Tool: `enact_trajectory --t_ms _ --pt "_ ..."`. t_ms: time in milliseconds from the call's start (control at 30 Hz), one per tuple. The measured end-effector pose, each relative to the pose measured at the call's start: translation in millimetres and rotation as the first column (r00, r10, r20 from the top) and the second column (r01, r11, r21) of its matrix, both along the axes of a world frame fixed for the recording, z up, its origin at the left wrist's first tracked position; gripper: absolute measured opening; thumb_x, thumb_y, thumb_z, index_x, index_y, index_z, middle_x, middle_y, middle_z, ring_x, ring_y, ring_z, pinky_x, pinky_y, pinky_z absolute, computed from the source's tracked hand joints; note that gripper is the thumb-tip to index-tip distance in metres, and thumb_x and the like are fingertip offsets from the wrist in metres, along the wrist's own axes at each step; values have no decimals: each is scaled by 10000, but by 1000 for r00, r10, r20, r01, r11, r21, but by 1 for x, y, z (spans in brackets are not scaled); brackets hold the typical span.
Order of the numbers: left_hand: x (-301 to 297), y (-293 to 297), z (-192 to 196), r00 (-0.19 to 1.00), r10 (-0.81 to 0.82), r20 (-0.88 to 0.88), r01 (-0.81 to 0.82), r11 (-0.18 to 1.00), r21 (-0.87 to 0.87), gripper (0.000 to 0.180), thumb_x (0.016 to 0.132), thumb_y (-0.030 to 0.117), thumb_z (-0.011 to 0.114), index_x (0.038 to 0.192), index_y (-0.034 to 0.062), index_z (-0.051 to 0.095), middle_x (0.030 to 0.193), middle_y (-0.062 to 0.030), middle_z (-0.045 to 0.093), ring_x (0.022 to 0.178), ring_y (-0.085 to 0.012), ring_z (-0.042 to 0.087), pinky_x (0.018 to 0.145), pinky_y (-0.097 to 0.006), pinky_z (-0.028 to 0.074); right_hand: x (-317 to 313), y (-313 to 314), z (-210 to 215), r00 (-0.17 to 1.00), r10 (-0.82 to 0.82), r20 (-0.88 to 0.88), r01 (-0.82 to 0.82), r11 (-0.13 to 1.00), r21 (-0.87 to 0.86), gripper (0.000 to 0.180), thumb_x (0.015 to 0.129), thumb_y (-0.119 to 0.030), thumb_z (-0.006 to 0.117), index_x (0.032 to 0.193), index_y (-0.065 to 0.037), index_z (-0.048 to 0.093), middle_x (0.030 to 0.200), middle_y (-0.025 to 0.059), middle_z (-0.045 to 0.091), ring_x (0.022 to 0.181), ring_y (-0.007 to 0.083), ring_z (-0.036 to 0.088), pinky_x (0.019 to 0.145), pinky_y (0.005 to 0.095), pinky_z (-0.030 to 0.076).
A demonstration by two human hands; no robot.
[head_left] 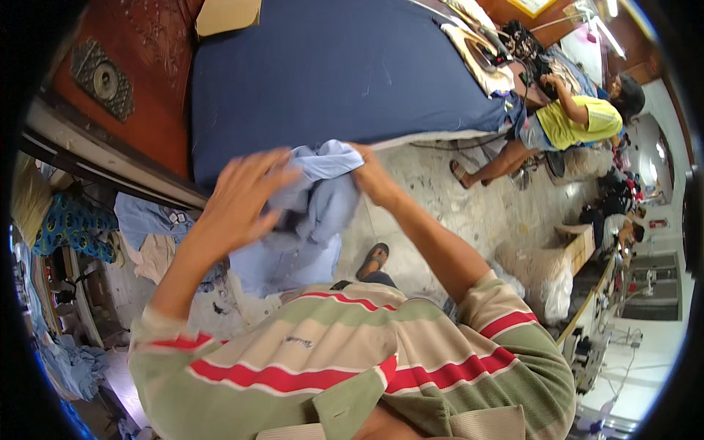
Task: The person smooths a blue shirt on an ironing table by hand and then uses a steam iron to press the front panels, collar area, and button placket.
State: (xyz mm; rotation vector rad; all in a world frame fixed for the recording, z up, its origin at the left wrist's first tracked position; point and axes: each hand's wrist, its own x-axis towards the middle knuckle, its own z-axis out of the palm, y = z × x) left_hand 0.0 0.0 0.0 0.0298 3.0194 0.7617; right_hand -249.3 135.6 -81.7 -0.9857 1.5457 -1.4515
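Observation:
A light blue shirt (319, 198) hangs bunched up in front of my body, its lower part falling toward the floor. My right hand (372, 176) grips it at the upper right edge, fingers closed round the cloth. My left hand (246, 198) is smeared by motion at the shirt's left side. Its fingers are spread, and I cannot tell whether they touch the cloth. Just beyond both hands lies the near edge of a table covered in dark blue cloth (315, 73).
An iron (480, 55) rests on a pale cloth at the table's far right. A person in a yellow top (579, 121) sits beyond the right end. Carved wood (139, 88) rises at the left, with garments (150, 220) heaped below. A plastic-wrapped bundle (532, 271) stands at right.

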Motion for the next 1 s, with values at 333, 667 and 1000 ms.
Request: enact_trajectory --t_ms 333,667,1000 --pt "-97 148 -13 891 -151 429 -310 488 816 247 713 29 633 958 48 659 1067 -90 616 1054 -230 562 904 -332 418 -259 -45 197 782 587 209 -338 681 -650 282 873 -286 572 1028 -50 582 755 28 615 656 89 591 629 237 509" --pt "-183 135 4 841 263 472 -506 76 859 137 691 82 752 719 -16 659 796 -174 663 743 -240 650 699 -344 512 -431 -58 -67 674 62 -736 -6 997 78 671 824 -452 558 1324 -38 389 1260 181 487 1099 321 507 926 427 411" --pt "-439 208 -142 883 -162 441 -412 185 892 330 863 247 588 1119 39 582 1142 -63 582 1093 -172 519 956 -297 379 -352 69 -104 663 51 -747 87 986 144 135 819 -95 594 951 -86 623 1076 95 613 1037 295 554 860 389 419"
